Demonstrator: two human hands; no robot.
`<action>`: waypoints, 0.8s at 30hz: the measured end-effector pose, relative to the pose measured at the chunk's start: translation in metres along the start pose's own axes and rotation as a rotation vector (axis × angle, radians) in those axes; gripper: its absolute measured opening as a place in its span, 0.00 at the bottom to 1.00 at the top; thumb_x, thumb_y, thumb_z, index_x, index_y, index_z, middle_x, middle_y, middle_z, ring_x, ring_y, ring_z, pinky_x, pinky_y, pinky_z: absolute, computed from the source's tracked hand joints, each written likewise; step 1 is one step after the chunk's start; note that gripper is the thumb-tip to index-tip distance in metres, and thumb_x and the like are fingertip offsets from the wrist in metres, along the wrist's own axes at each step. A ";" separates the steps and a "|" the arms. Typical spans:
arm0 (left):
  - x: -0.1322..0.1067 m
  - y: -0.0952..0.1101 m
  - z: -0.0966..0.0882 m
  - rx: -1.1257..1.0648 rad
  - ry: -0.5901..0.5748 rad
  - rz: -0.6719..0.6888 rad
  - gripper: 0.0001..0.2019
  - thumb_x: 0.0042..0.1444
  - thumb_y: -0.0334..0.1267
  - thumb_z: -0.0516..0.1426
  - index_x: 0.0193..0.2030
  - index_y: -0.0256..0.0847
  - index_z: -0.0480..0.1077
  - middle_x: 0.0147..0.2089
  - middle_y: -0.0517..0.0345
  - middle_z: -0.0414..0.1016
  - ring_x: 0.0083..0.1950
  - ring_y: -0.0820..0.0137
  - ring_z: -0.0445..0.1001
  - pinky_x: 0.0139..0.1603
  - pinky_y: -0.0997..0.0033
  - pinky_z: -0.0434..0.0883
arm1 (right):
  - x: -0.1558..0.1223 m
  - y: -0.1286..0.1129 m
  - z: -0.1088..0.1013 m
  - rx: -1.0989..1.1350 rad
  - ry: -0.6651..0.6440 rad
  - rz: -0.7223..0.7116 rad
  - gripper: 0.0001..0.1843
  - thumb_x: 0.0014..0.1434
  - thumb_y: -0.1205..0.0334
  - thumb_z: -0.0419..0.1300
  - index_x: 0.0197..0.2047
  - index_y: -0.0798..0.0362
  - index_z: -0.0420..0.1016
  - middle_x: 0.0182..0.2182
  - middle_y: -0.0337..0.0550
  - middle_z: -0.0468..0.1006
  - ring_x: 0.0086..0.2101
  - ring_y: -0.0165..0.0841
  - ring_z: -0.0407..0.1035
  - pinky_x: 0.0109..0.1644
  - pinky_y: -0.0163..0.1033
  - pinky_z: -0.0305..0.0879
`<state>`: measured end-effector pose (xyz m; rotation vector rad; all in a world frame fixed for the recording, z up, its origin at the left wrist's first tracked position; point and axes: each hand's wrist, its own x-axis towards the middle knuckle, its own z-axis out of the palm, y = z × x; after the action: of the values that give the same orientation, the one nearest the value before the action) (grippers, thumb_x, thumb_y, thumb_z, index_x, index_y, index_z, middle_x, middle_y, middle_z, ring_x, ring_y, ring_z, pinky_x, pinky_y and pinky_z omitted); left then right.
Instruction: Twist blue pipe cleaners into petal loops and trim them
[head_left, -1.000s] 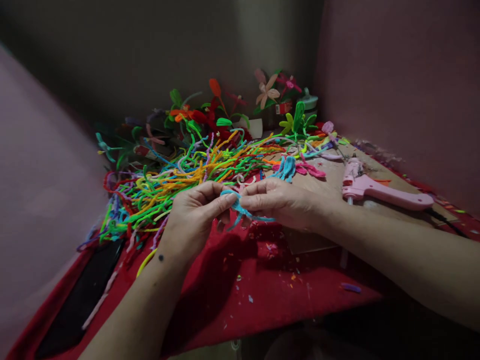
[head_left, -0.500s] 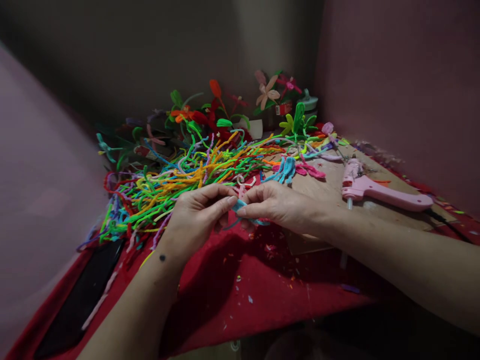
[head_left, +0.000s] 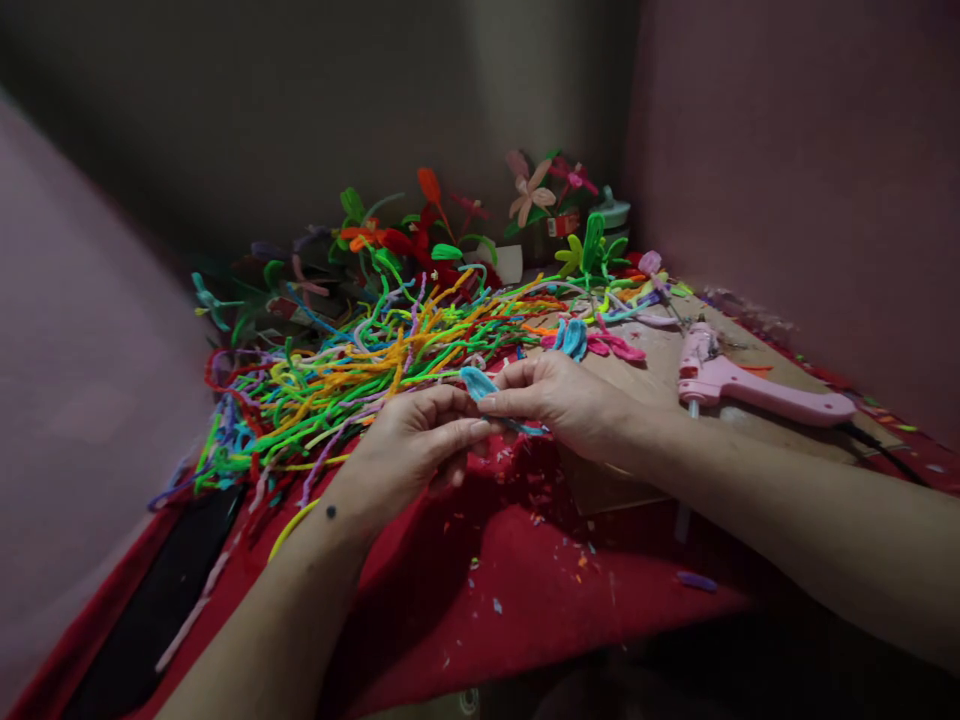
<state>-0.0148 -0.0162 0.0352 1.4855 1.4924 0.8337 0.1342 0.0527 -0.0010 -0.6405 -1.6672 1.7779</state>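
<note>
A light blue pipe cleaner (head_left: 475,381), bent into a loop, sits between my two hands over the red cloth (head_left: 525,580). My left hand (head_left: 420,445) pinches it from below with fingers closed. My right hand (head_left: 559,400) pinches it from the right, thumb and forefinger pressed together. Just behind my hands lies a big heap of coloured pipe cleaners (head_left: 360,370).
A pink glue gun (head_left: 750,385) lies on a cardboard sheet (head_left: 675,350) at the right. Blue and pink bent petals (head_left: 592,342) lie on that sheet. Finished pipe-cleaner flowers (head_left: 532,195) stand at the back. A black flat object (head_left: 150,610) lies at the left. Walls close in on both sides.
My hands have turned the blue pipe cleaner, and its looped end now sticks up between my fingers. Both hands sit slightly lower in view.
</note>
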 end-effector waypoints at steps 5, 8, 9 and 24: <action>-0.001 0.002 -0.001 0.071 -0.003 0.021 0.08 0.50 0.36 0.58 0.23 0.38 0.65 0.16 0.67 0.60 0.15 0.81 0.56 0.14 0.81 0.54 | 0.000 0.003 0.001 -0.019 -0.026 -0.021 0.11 0.48 0.61 0.60 0.19 0.57 0.69 0.16 0.36 0.67 0.20 0.24 0.57 0.27 0.34 0.52; -0.001 0.000 -0.006 0.087 -0.057 0.016 0.09 0.51 0.38 0.58 0.24 0.39 0.65 0.17 0.67 0.61 0.15 0.80 0.57 0.14 0.80 0.54 | -0.001 0.003 0.003 0.009 -0.025 -0.021 0.11 0.48 0.61 0.60 0.19 0.57 0.69 0.16 0.35 0.66 0.20 0.24 0.56 0.26 0.34 0.51; 0.000 -0.001 -0.007 0.088 -0.067 0.018 0.09 0.51 0.38 0.58 0.24 0.39 0.65 0.17 0.67 0.61 0.15 0.80 0.58 0.14 0.80 0.55 | -0.001 0.002 0.003 0.011 -0.021 -0.020 0.11 0.48 0.61 0.60 0.19 0.57 0.69 0.16 0.35 0.66 0.20 0.24 0.56 0.26 0.34 0.51; 0.004 -0.008 -0.003 -0.307 0.172 0.008 0.08 0.47 0.38 0.61 0.26 0.36 0.69 0.17 0.65 0.62 0.15 0.83 0.55 0.15 0.81 0.51 | -0.006 -0.002 0.008 -0.184 0.047 0.002 0.10 0.48 0.66 0.60 0.19 0.56 0.66 0.16 0.34 0.64 0.19 0.23 0.54 0.23 0.33 0.49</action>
<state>-0.0209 -0.0127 0.0290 1.2174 1.4064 1.1637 0.1333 0.0427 0.0016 -0.7583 -1.8121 1.6102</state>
